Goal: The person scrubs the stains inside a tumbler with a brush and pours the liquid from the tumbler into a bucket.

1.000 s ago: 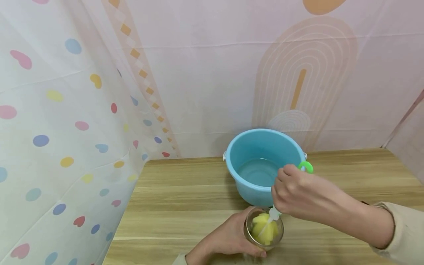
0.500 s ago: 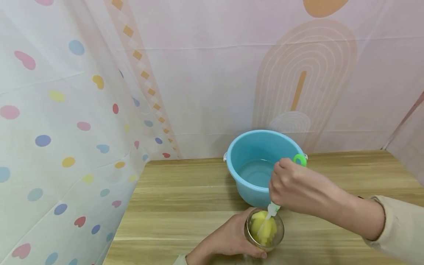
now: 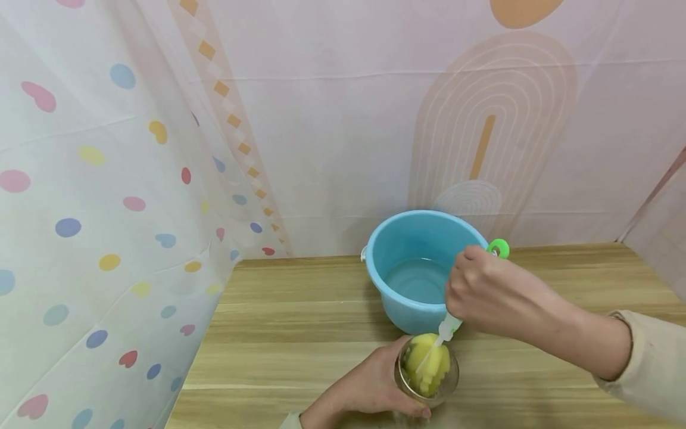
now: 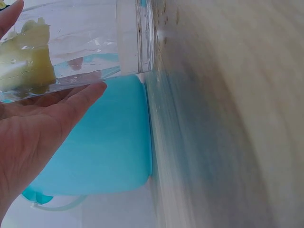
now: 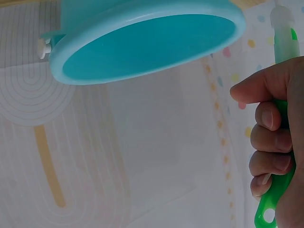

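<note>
The left hand (image 3: 375, 378) was clasped round a clear glass (image 4: 90, 28), with the thumb on the near side and the fingers on the far side, so that the glass stood right against the palm, its mouth facing up. The right hand (image 3: 479, 292) was clenched on the green and white handle (image 3: 447, 326) of a brush, above the glass and a little to the right of it. The handle slanted down out of that fist to a yellow sponge head (image 3: 427, 363), which sat inside the glass, between the two hands but nearer the left. In the left wrist view the sponge was in the upper part of the glass, well apart from the base (whether that base touched the tabletop (image 3: 295, 322), I could not tell). A green loop (image 3: 500, 248) at the brush's other end stuck out behind the right fist. Just beyond the glass stood a blue bucket (image 3: 412, 319), upright, with what looked like clear liquid in the bottom; the right hand partly covered its near right rim. A pale patterned cloth (image 3: 332, 149) hung behind, and a dotted one (image 3: 80, 238) to the left.
</note>
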Demonstrator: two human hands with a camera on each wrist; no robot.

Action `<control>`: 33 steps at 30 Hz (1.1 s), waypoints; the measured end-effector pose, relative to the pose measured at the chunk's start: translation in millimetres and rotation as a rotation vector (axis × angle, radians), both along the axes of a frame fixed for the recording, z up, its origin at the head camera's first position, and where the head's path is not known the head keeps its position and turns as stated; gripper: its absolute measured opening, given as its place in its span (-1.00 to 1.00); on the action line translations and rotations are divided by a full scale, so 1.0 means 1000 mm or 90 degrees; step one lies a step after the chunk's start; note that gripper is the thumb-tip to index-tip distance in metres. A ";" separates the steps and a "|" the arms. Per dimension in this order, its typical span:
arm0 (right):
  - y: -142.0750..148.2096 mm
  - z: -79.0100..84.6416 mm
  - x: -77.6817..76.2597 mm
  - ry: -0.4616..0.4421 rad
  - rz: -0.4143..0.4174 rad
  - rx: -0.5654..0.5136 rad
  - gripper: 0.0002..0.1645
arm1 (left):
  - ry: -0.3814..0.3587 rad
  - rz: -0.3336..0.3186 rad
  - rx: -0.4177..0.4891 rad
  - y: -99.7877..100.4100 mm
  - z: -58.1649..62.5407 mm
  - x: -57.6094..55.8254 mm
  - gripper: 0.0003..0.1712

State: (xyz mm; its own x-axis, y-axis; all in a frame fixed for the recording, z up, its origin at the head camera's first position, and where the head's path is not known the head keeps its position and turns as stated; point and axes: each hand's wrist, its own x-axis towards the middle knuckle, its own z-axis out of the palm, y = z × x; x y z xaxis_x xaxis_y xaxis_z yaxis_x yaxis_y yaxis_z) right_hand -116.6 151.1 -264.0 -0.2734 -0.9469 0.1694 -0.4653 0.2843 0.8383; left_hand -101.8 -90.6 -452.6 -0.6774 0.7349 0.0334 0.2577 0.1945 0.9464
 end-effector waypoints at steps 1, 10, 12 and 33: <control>0.001 0.000 -0.001 -0.003 0.000 -0.002 -0.52 | 0.001 0.000 -0.002 0.000 0.000 0.000 0.05; 0.014 -0.003 0.000 -0.022 0.006 -0.018 -0.69 | 0.012 -0.002 -0.008 0.000 0.000 -0.001 0.07; 0.016 -0.003 0.001 -0.028 0.013 -0.022 -0.72 | 0.011 0.000 -0.012 0.000 0.000 -0.001 0.06; 0.007 0.007 0.021 -0.008 0.026 0.000 -0.50 | 0.013 -0.004 -0.003 0.000 0.001 -0.001 -0.01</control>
State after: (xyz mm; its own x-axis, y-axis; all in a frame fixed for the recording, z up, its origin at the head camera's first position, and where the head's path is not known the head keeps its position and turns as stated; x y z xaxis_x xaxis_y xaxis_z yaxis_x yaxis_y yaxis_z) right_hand -96.0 158.4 -257.2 -0.2363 -0.9574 0.1661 -0.4875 0.2647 0.8320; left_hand -103.1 -90.3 -451.7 -0.6722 0.7390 0.0447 0.2788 0.1968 0.9400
